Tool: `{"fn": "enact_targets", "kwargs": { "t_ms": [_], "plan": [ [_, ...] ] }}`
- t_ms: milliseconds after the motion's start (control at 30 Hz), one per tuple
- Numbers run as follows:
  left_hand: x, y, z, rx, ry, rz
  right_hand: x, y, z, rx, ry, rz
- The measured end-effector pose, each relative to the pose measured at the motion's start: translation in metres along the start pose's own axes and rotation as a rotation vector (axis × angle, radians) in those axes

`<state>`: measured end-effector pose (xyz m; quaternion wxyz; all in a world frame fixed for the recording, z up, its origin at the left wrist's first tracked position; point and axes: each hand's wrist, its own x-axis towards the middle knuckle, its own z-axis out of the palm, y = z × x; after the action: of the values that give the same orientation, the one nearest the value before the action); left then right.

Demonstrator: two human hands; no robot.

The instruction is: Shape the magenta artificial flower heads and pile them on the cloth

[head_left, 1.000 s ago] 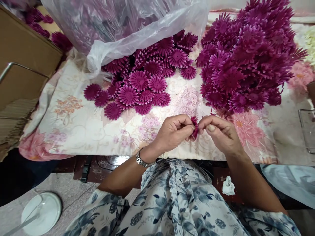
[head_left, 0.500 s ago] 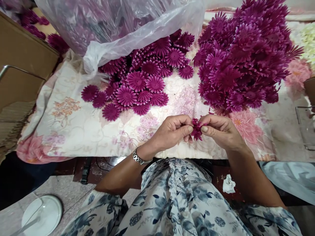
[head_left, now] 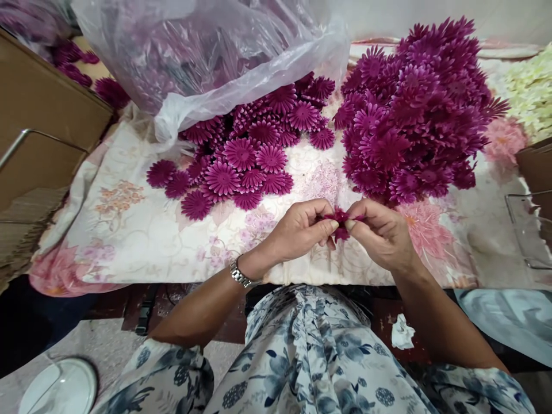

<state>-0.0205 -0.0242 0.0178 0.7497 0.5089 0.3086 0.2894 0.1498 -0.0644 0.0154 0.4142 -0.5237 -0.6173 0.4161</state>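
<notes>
I am pinching a purple flower (head_left: pixel 341 217) with left hand (head_left: pixel 305 231) and right hand (head_left: pixel 383 234), apparently adjusting it; the next move likely requires even pressure.

1 small, deep-magenta flower piece (head_left: pixel 341 220), its ragged petals bunched and folded, is pinched between the left hand (head_left: pixel 302 231) and the right hand (head_left: pixel 383 234), just above the near part of a floral cloth (head_left: pixel 172 253). The hands partly cover it.
</notes>
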Motion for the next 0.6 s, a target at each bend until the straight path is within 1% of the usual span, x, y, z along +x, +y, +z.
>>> {"fn": "enact_targets", "kwargs": {
  "t_ms": [100,200,267,400,533,600],
  "plan": [
    [0.001,0.002,-0.002,-0.003,-0.013,0.006,0.000,0.004,-0.002,0.054,0.047,-0.002],
    [0.006,0.003,-0.001,0.018,-0.007,0.022,0.003,0.006,-0.005,0.038,0.013,0.000],
    [0.011,0.003,0.001,0.065,-0.005,0.046,0.005,0.004,-0.008,-0.045,-0.021,-0.006],
    [0.017,0.001,0.002,0.168,-0.006,0.115,0.008,-0.002,-0.013,-0.328,0.002,-0.098],
    [0.018,-0.007,0.001,0.272,-0.025,0.141,0.008,-0.004,-0.013,-0.446,-0.034,-0.180],
    [0.017,-0.009,0.001,0.331,-0.019,0.154,0.008,-0.003,-0.011,-0.516,-0.001,-0.250]
  ]
}}
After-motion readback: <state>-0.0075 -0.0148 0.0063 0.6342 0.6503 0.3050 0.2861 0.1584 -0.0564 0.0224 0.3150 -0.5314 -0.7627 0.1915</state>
